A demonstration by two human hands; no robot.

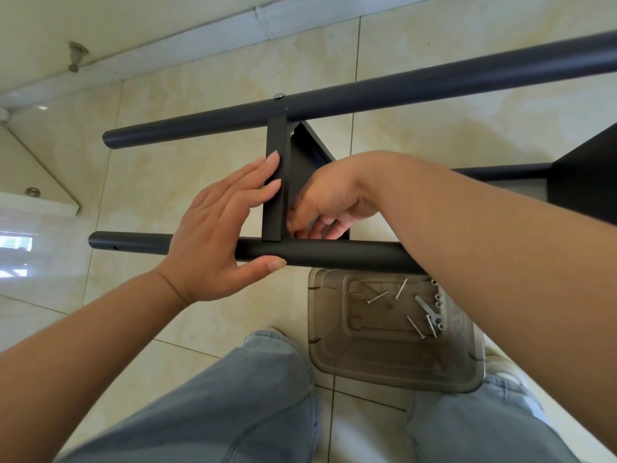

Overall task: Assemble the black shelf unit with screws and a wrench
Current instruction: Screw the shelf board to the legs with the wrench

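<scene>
**Fitting the lower joint of the shelf unit**

Bracing the shelf panel [276, 182], the left hand [220, 228] lays straight fingers [267, 168] on its edge, thumb on the near tube [327, 253]. The right hand [330, 202] reaches behind the panel, fingers curled at the joint; what they pinch cannot be told. Keep panel square to the tube while starting the thread. Spare screws [414, 325] and wrench [427, 309] lie in the clear tray [320, 349] on the floor.

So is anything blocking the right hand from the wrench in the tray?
Nothing lies on the wrench itself. The right hand is tucked behind the black shelf panel, above the near black tube, which crosses between the hand and the clear tray.
</scene>
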